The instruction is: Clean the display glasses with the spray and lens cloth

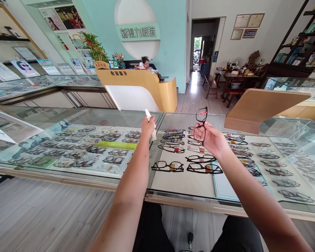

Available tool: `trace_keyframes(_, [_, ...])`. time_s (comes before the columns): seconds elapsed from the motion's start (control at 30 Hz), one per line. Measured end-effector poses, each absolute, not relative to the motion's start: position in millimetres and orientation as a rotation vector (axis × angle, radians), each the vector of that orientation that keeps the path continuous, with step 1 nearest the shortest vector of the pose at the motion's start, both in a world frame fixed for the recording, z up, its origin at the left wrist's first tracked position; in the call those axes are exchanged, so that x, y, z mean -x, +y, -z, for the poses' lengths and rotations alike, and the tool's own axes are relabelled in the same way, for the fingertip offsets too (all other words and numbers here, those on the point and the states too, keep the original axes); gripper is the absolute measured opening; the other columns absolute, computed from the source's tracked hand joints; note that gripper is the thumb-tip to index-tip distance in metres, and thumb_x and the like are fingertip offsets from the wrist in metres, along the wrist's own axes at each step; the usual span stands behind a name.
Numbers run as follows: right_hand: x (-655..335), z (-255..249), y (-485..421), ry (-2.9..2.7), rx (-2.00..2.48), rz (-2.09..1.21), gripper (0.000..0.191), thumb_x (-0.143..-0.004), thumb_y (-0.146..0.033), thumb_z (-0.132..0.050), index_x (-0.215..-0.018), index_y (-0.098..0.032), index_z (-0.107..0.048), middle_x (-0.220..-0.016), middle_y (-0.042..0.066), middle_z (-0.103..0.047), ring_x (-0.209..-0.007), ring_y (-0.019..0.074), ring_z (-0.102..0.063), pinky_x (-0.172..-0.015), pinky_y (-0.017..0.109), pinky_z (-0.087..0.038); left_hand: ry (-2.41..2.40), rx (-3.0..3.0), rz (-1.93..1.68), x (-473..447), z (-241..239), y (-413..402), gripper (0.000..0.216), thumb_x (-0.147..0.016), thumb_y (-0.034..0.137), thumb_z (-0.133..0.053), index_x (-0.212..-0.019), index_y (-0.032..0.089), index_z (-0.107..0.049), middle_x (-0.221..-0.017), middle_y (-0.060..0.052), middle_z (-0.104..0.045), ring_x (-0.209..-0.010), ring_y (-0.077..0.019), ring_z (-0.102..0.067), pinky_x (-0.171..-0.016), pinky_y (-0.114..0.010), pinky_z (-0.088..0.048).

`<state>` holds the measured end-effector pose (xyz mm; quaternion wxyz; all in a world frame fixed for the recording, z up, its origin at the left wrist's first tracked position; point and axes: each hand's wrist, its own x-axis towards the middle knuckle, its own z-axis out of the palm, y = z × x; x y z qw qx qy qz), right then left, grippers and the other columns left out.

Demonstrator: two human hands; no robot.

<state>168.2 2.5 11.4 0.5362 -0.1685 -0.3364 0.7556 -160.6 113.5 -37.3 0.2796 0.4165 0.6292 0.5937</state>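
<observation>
My right hand (212,139) holds a pair of black-framed glasses (201,123) upright above the glass display counter (173,196); a small red tag shows on the upper lens. My left hand (147,126) is closed around a white cloth (151,126) that sticks out above and hangs below the fist. Both hands hover over rows of glasses frames (186,167) lying on the counter's white tray, and the two hands stay apart from each other.
More frames fill the glass cases left (89,147) and right (273,161). A wooden stand (254,108) sits on the counter at right. A person sits behind the curved reception desk (147,87). Dark wooden table and chairs (231,84) stand at back right.
</observation>
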Motion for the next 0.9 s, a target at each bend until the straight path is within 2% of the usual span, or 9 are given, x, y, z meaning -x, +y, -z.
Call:
trace_keyframes(0.17, [-168,-12,3,-0.802,0.421,-1.797,0.020,-0.086,-0.031,-0.088,-0.085,-0.026,-0.069,-0.101,0.000,-0.080,-0.090,0.0157,-0.073,-0.086,0.030,-0.062,1.919,-1.326,-1.436,170,44,114,0.029,-0.096,0.051,-0.067,-0.098,0.022,-0.062,-0.101,-0.011,-0.071,-0.101,-0.0308,-0.070,-0.088,-0.039,-0.051])
trace_keyframes(0.27, [-168,-12,3,-0.809,0.422,-1.793,0.019,-0.087,-0.031,-0.087,-0.085,-0.026,-0.069,-0.102,0.001,-0.080,-0.090,0.0161,-0.073,-0.087,0.031,-0.061,1.963,-1.440,-1.296,170,45,112,0.031,-0.092,0.051,-0.073,-0.100,0.022,-0.065,-0.108,-0.013,-0.074,-0.108,-0.0325,-0.069,-0.096,-0.040,-0.048])
trace_keyframes(0.4, [-169,-12,2,-0.811,0.432,-1.790,0.020,-0.086,-0.030,-0.088,-0.085,-0.026,-0.068,-0.102,0.002,-0.080,-0.090,0.0167,-0.072,-0.088,0.032,-0.060,1.976,-1.510,-1.131,169,46,111,0.043,-0.079,0.058,-0.086,-0.093,0.022,-0.066,-0.104,-0.014,-0.077,-0.107,-0.0340,-0.069,-0.094,-0.040,-0.048])
trace_keyframes(0.53, [-168,-12,2,-0.812,0.441,-1.785,0.020,-0.085,-0.030,-0.089,-0.085,-0.026,-0.069,-0.102,0.002,-0.079,-0.090,0.0169,-0.071,-0.088,0.032,-0.060,1.977,-1.512,-1.092,167,44,109,0.051,-0.072,0.065,-0.089,-0.087,0.022,-0.065,-0.107,-0.015,-0.078,-0.109,-0.0343,-0.069,-0.093,-0.039,-0.047])
trace_keyframes(0.67, [-168,-12,2,-0.816,0.431,-1.792,0.021,-0.085,-0.029,-0.089,-0.084,-0.025,-0.069,-0.102,0.003,-0.078,-0.091,0.0165,-0.071,-0.088,0.031,-0.060,2.001,-1.425,-1.154,166,35,103,0.055,-0.075,0.072,-0.084,-0.090,0.023,-0.064,-0.104,-0.016,-0.076,-0.105,-0.0355,-0.069,-0.090,-0.040,-0.046])
trace_keyframes(0.77, [-168,-12,2,-0.811,0.424,-1.791,0.020,-0.085,-0.029,-0.089,-0.085,-0.025,-0.070,-0.102,0.002,-0.079,-0.090,0.0159,-0.071,-0.087,0.031,-0.060,2.015,-1.288,-1.291,169,23,96,0.054,-0.083,0.076,-0.074,-0.087,0.024,-0.061,-0.089,-0.014,-0.072,-0.099,-0.0363,-0.067,-0.087,-0.042,-0.045])
trace_keyframes(0.9, [-169,-12,2,-0.822,0.438,-1.773,0.019,-0.086,-0.029,-0.088,-0.085,-0.026,-0.069,-0.102,0.002,-0.079,-0.089,0.0167,-0.071,-0.087,0.032,-0.060,1.784,-1.136,-1.659,173,4,88,0.042,-0.088,0.067,-0.066,-0.086,0.026,-0.054,-0.073,-0.003,-0.055,-0.080,-0.0272,-0.060,-0.072,-0.036,-0.042])
